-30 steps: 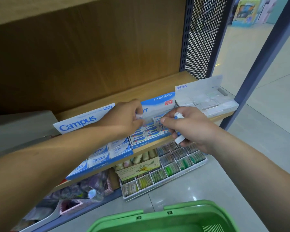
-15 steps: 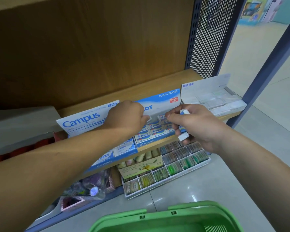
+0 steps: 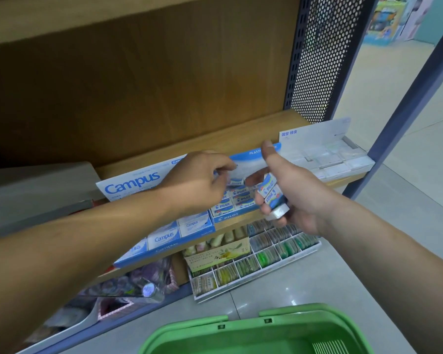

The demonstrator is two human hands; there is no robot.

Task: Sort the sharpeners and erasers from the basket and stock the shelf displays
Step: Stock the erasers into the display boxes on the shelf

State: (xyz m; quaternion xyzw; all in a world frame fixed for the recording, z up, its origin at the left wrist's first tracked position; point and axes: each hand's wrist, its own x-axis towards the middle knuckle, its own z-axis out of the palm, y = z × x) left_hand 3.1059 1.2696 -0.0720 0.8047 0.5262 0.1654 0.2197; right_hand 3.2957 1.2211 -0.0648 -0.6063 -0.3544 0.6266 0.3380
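While my right hand (image 3: 296, 200) clamps a small stack of Pilot erasers (image 3: 268, 192), thumb raised, my left hand (image 3: 200, 180) curls its fingertips over the back row of the Pilot display box (image 3: 225, 217). Whether it pinches an eraser there or only touches one, I cannot tell. Both hands hover close together over that box.

The step in hand, as I judge it, is feeding erasers one by one into the box's back slots. Each should go in label up, square with the filled rows, and be pressed flat.

Left of the Pilot box the Campus display box (image 3: 164, 238) sits just beside it, and right of it a white eraser display (image 3: 330, 162) stands close, so sideways room is tight. Behind the box, bare wooden shelf (image 3: 241, 134) leaves space to reach. The box's front sits at the shelf edge, so a hard forward pull could tip it. Nearer me than the box, well apart, is the green basket (image 3: 279, 325).
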